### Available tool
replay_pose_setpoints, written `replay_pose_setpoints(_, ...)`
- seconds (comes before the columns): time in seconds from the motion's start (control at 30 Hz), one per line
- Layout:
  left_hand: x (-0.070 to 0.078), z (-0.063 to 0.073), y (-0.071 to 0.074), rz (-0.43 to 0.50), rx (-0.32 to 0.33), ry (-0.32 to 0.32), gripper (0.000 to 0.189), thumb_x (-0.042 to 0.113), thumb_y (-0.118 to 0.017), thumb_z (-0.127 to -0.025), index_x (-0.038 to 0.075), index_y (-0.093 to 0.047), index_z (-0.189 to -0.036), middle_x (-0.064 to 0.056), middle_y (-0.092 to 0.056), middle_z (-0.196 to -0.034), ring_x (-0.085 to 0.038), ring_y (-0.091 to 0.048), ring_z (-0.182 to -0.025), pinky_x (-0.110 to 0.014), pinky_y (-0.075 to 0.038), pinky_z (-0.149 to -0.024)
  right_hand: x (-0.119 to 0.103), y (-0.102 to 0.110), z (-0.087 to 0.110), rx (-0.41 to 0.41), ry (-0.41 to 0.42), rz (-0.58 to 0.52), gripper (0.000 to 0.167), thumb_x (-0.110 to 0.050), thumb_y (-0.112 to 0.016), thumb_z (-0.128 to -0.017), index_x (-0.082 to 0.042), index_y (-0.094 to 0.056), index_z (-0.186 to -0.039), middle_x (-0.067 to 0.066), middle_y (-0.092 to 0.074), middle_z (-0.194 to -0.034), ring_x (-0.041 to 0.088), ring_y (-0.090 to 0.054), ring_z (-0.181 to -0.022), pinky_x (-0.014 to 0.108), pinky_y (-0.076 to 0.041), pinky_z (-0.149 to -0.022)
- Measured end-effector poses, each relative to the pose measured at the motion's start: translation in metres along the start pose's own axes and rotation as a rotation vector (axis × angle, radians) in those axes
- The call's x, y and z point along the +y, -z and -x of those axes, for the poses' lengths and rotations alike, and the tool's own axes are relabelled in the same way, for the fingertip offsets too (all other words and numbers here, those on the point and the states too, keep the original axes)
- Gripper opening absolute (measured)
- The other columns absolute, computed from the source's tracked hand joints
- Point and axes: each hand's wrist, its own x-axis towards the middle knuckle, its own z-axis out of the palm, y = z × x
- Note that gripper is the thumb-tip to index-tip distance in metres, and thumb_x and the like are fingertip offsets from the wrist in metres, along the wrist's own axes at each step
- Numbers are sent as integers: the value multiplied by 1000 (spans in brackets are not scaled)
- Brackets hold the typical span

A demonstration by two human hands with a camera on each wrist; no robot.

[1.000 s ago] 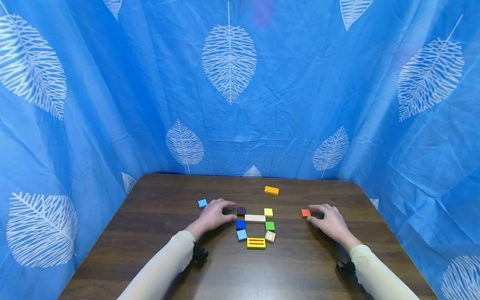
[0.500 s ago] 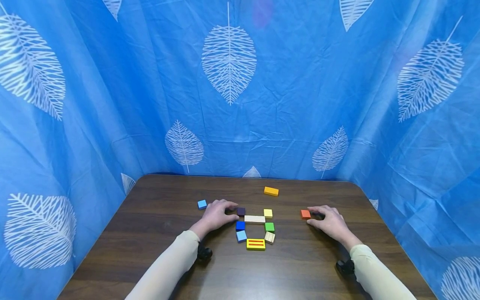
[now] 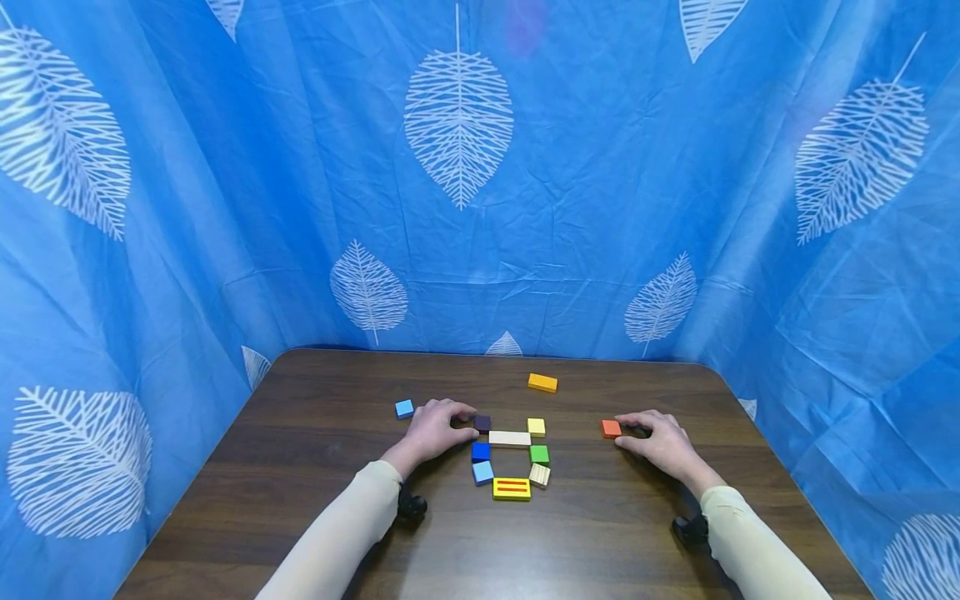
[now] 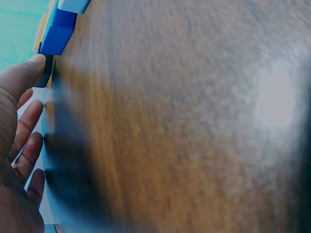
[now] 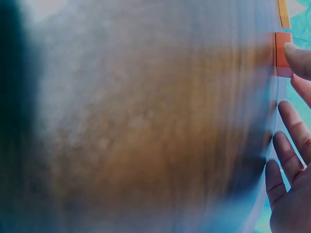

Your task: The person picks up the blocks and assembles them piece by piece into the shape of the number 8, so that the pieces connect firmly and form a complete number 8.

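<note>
My left hand [image 3: 431, 432] pinches a dark purple block [image 3: 483, 424] between thumb and index finger at its left end. In the left wrist view its thumb [image 4: 29, 73] lies against the dark block [image 4: 47, 73], beside a blue block [image 4: 59, 31]. Over to the right, my right hand [image 3: 663, 446] pinches a red-orange block [image 3: 611, 429] lying on the table. The right wrist view shows the thumb [image 5: 300, 60] on the face of that red-orange block [image 5: 283, 54]; the index finger is mostly hidden behind it. The other fingers of both hands are spread and loosely bent.
Between the hands, a cream bar [image 3: 510, 438], yellow [image 3: 536, 427], green [image 3: 539, 454], blue [image 3: 481, 452], light blue [image 3: 483, 472] and striped wooden [image 3: 539, 475] blocks and a red-striped yellow block [image 3: 512, 489] form a rough ring. An orange block [image 3: 542, 382] and a light blue block [image 3: 404, 409] lie apart.
My left hand has moved slightly right, its thumb and index finger now at the dark purple block. The right hand has barely shifted, its thumb and finger close on the red-orange block. The blocks keep their places.
</note>
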Motion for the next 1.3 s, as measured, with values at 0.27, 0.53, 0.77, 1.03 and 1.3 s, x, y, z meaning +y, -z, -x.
replay_pose_setpoints(0.27,2,1,-1,-2,12,-4,38,42,-76,-92,22,-74,-124,4,-68,-112,-21,-54,-109,-49,-37,-99,1,-2,-2,17,9,13,50,-42,-76,-92,-14,-69,-133,21,-59,-136,44,-42,-125,68,-28,-100)
replay_pose_setpoints(0.53,3,2,-2,-21,15,-6,36,42,-75,-93,22,-74,-123,4,-69,-112,-22,-55,-111,-50,-38,-100,0,-3,-1,29,27,24,45,-37,-76,-93,-14,-70,-131,18,-61,-132,43,-45,-122,66,-32,-98)
replay_pose_setpoints(0.77,3,3,-3,-25,25,-12,36,41,-75,-93,22,-74,-123,3,-69,-112,-22,-55,-108,-49,-39,-97,0,-3,-1,33,36,33,44,-37,-76,-94,-14,-71,-130,19,-61,-131,43,-45,-122,66,-32,-98)
replay_pose_setpoints(1.03,4,3,-4,-29,42,-10,33,40,-75,-93,23,-75,-122,4,-68,-110,-21,-54,-105,-48,-39,-96,-1,-3,-1,26,28,34,44,-37,-75,-94,-14,-71,-130,19,-60,-132,43,-45,-122,66,-31,-98)
replay_pose_setpoints(1.3,4,2,-6,-30,55,-8,31,40,-76,-93,24,-76,-120,5,-69,-109,-21,-54,-104,-47,-38,-95,-1,-3,-2,17,22,40,43,-38,-75,-94,-14,-71,-130,19,-60,-132,43,-45,-122,66,-32,-98)
